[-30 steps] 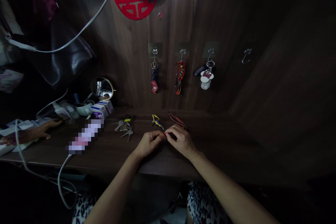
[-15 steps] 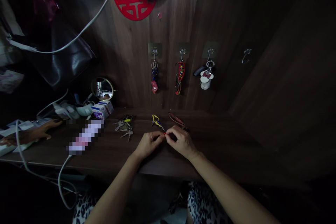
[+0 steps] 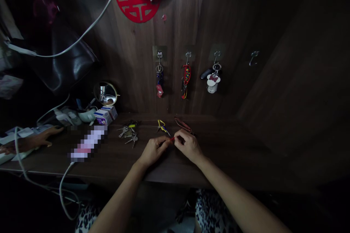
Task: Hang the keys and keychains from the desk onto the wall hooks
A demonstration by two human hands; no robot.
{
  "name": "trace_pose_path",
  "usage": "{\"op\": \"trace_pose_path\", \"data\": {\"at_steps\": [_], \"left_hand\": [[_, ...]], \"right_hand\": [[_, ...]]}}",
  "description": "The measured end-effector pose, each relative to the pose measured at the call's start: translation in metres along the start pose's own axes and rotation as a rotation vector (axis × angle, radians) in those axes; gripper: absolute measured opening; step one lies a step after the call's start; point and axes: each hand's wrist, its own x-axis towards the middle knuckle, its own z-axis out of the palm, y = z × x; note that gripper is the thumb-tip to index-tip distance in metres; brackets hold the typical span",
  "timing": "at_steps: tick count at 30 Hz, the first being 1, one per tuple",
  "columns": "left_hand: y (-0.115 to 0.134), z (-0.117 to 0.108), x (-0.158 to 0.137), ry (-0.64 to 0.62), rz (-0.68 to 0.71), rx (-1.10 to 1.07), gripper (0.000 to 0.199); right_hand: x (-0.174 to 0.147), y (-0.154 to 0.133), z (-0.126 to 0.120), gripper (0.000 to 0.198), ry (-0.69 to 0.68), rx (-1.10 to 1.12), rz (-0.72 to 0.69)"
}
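Observation:
Between my two hands runs a thin red strand, perhaps a cord; only a short length of it shows. My left hand pinches one end with thumb and fingers, and my right hand pinches the other. Both are low over the dark wooden desk. Just beyond the fingertips lie a key with a yellow loop and a brown strap, whose near end my right hand partly hides. A bunch of keys with a yellow-green tag rests to the left.
On the back panel, bunches of keys hang from hooks: one with a red tag, one with a beaded red cord, one with a mouse-shaped charm. A bare hook is at right. A round mirror, boxes and a white cable are at left.
My fingertips have drawn slightly apart, the right hand going a little to the right, and more of the red strand shows between them. The whole view has shifted slightly.

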Motion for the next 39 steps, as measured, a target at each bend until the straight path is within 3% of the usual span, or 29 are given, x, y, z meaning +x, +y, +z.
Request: {"op": "trace_pose_path", "data": {"at_steps": [8,20,25,31,39], "left_hand": [[-0.0022,-0.0031,0.0027,0.02,-0.091,-0.204,0.036],[-0.005,0.0009,0.0036,0.057,-0.179,-0.45,0.037],[-0.0044,-0.0004,0.004,0.038,-0.164,-0.419,0.037],[-0.004,0.0002,0.0037,0.023,-0.145,-0.355,0.036],[-0.0015,-0.0018,0.0035,0.077,-0.164,-0.364,0.032]], "right_hand": [[0.0013,0.0028,-0.0017,0.011,0.043,0.085,0.06],[0.0014,0.0019,-0.004,0.016,-0.052,0.209,0.126],[0.0014,-0.0023,-0.006,0.03,-0.166,0.288,0.106],[0.0016,-0.0011,0.0005,0.014,-0.136,0.233,0.108],[0.0019,-0.0016,-0.0009,0.013,-0.135,0.209,0.138]]}}
